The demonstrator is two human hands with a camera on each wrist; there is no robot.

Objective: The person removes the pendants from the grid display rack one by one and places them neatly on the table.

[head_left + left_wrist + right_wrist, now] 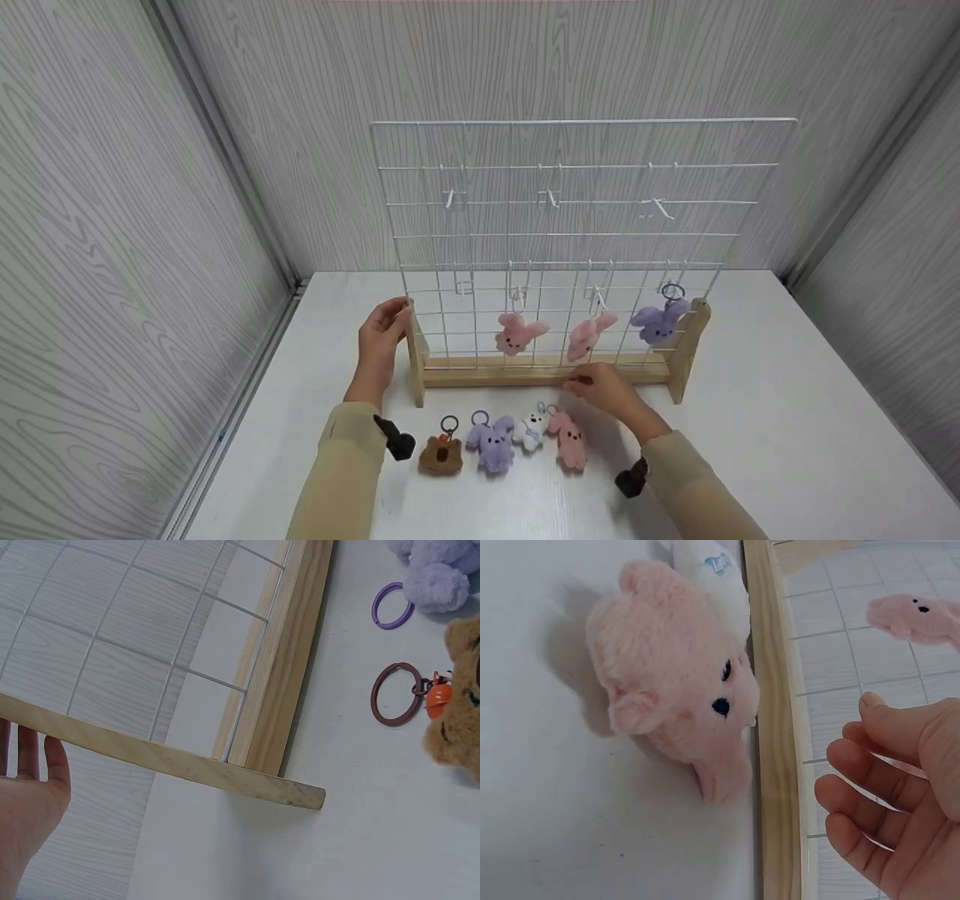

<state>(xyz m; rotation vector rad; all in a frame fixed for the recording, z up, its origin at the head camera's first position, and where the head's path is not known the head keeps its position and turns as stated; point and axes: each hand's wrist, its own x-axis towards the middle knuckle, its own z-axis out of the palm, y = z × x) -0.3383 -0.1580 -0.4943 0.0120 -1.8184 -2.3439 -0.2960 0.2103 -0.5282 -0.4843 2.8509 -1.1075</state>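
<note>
A white wire grid rack point(583, 120) stands in a wooden base point(480, 379). My left hand point(381, 337) grips the rack's left wooden post point(417, 367); in the left wrist view its fingertips point(56, 757) meet the post's edge. The right hand point(609, 390) is at the front of the base with loosely bent fingers and holds nothing. Near it lies a pink bunny keychain point(571, 442), beside a white plush keychain point(531, 433). Farther left lie a purple bunny keychain point(493, 448) and a brown bear keychain point(441, 456).
Two pink bunny keychains, one left point(514, 337) and one right point(589, 339), hang on the lower hooks with a purple bunny point(660, 324). Bare upper hooks point(551, 199) stick out above. The white table point(780, 420) is bounded by wood-grain panels point(90, 225).
</note>
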